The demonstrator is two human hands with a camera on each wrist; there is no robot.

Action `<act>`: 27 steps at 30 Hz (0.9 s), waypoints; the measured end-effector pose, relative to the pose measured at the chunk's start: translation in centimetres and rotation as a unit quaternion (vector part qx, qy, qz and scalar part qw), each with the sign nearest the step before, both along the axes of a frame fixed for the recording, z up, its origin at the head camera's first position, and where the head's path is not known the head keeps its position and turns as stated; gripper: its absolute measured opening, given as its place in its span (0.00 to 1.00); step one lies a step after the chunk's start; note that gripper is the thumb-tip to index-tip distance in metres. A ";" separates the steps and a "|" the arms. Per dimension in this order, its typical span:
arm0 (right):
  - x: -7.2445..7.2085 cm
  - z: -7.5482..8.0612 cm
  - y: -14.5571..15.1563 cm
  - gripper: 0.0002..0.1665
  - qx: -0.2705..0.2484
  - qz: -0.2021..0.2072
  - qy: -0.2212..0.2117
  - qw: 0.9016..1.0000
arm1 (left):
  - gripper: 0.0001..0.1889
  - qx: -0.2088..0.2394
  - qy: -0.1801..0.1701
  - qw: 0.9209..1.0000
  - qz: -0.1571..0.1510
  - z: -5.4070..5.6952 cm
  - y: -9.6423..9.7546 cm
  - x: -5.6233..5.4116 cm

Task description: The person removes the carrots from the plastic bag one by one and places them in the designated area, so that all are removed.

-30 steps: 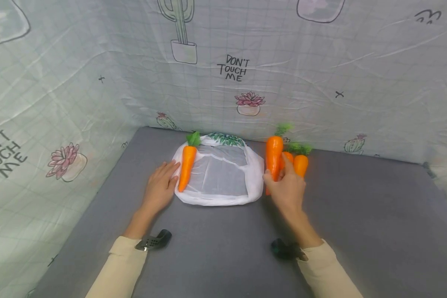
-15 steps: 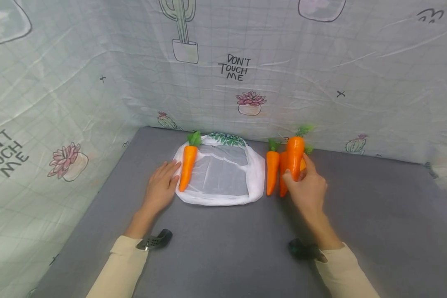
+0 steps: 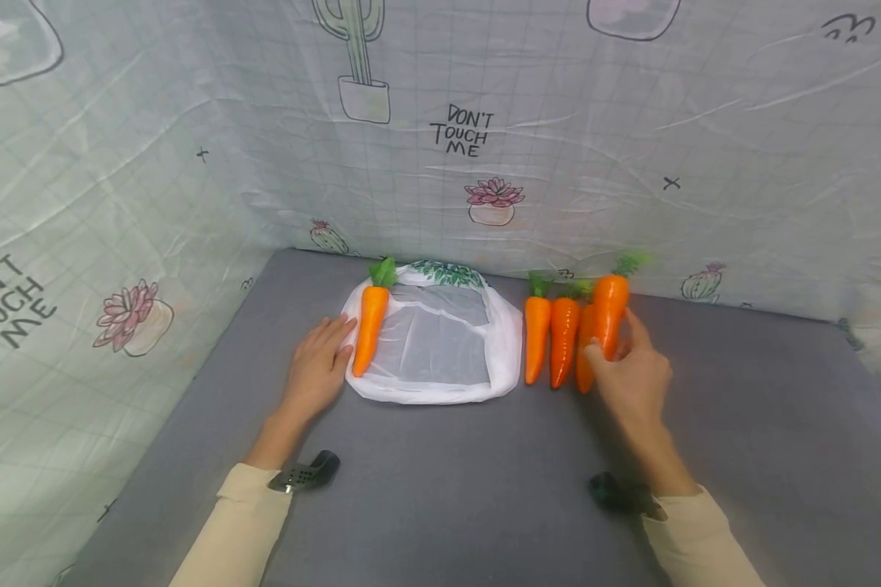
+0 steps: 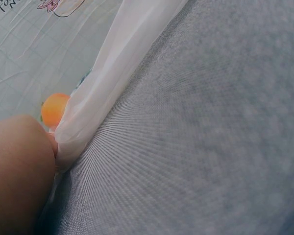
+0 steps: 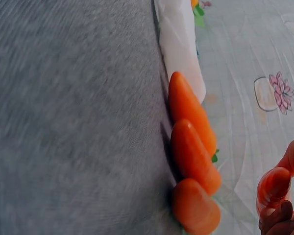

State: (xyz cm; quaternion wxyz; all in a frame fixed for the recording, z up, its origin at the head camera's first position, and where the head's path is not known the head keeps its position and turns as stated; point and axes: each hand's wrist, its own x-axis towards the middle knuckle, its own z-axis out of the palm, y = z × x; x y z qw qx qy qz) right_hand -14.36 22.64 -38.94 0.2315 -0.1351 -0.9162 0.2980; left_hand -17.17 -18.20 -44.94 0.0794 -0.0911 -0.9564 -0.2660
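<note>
My right hand (image 3: 635, 379) pinches an orange carrot (image 3: 611, 306) with green leaves, thumb on one side and fingers on the other; in the right wrist view this carrot (image 5: 273, 188) is up off the table. Three more carrots lie side by side to its left: a near one (image 3: 584, 350), partly covered by the held one, a middle one (image 3: 563, 342) and a left one (image 3: 536, 338). My left hand (image 3: 316, 367) rests flat with its fingertips at the left edge of a white mesh bag (image 3: 502, 350). Another carrot (image 3: 370, 330) lies along the bag's left side, leaves at the back.
A grey cloth-covered table (image 3: 440, 489) lies beneath everything. Behind it and at the left hangs a pale curtain (image 3: 558, 147) printed with cacti and lettering, meeting the table's back edge close behind the bag and carrots.
My right hand has carried its carrot to the right, past the row, and the three lying carrots now show more fully. The left hand, bag and carrot on it have stayed put.
</note>
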 end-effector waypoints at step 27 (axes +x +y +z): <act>0.2 -0.6 3.5 0.38 0.000 -0.037 -0.043 0.998 | 0.25 -0.003 -0.008 1.000 0.007 0.4 0.1 0.1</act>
